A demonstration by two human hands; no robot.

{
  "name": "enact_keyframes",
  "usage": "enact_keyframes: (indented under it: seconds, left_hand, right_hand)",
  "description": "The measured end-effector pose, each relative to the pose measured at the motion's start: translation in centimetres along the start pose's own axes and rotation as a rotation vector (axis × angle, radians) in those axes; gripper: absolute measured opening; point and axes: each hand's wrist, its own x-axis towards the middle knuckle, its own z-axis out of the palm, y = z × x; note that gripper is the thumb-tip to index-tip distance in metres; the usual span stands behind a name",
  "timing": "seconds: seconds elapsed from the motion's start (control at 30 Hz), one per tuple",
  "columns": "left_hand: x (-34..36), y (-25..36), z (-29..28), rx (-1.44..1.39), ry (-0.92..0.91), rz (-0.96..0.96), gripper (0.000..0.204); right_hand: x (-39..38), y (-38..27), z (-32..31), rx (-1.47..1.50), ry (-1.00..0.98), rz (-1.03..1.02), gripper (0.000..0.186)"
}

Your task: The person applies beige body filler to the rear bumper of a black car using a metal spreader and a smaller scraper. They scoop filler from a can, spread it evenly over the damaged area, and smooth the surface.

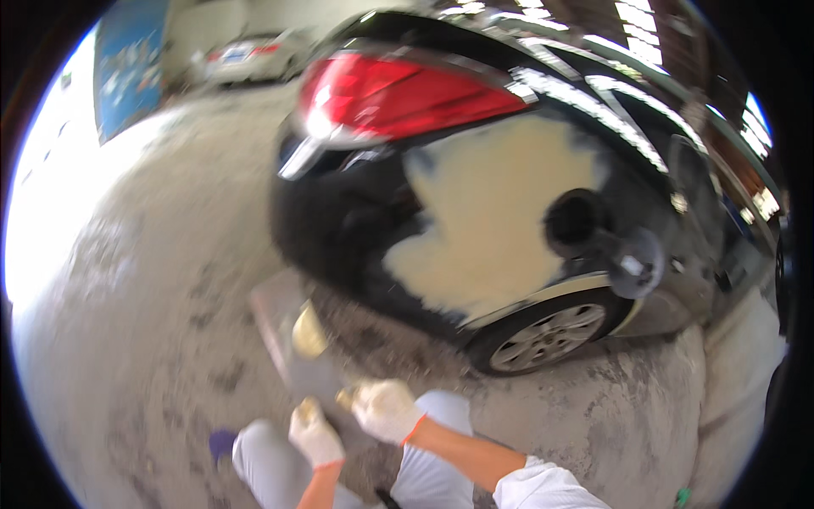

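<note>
Both my hands wear white work gloves with orange cuffs and are held close together over my knees. A flat greyish board (315, 378) reaches forward from them, with a lump of pale yellow body filler (309, 332) on its far part. My left hand (316, 435) is closed at the board's near left edge. My right hand (386, 411) is closed too, beside the board's near right edge, its fingertips stained yellow; what it pinches is blurred. Ahead is a black car's rear side panel, with a wide patch of smoothed cream filler (492, 212) on it.
Above the patch sits a red tail light (407, 95). Right of it is the round fuel filler opening (577, 222), its flap (638, 261) swung out. The rear wheel (547, 338) stands below. A white car (254, 58) is parked far back, near a blue panel (130, 68).
</note>
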Motion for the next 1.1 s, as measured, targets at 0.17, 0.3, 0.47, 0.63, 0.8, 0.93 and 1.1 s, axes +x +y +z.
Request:
enact_keyframes:
  seconds: [0.17,0.3,0.47,0.63,0.8,0.93,1.1]
  left_hand:
    - [-0.1,-0.1,-0.4,0.108,-0.011,0.164,0.041]
    - [-0.2,0.1,0.0,0.018,-0.088,0.147,0.041]
    - [1.6,-0.3,-0.6,-0.167,-0.107,0.027,0.045]
    - [1.1,-0.2,-0.1,-0.116,-0.179,0.078,0.048]
    - [2.2,2.4,0.3,-0.082,-0.079,0.137,0.038]
    - [2.0,1.9,-0.5,0.197,-0.048,0.301,0.031]
    - [1.3,0.7,-0.8,0.513,-0.036,0.370,0.034]
  right_hand:
    - [1.7,-0.9,-2.8,0.777,0.478,0.263,0.039]
    - [1.3,-2.4,-2.1,0.785,0.522,0.157,0.043]
    - [0.2,-1.2,-2.8,0.618,0.221,0.296,0.038]
    - [0.9,-0.8,-1.4,0.904,0.594,0.055,0.040]
    - [-1.2,2.9,4.0,0.293,0.272,0.259,0.030]
    - [-0.2,8.4,2.4,1.246,0.490,0.800,0.021]
    - [2.7,5.7,-2.6,0.668,0.754,0.522,0.022]
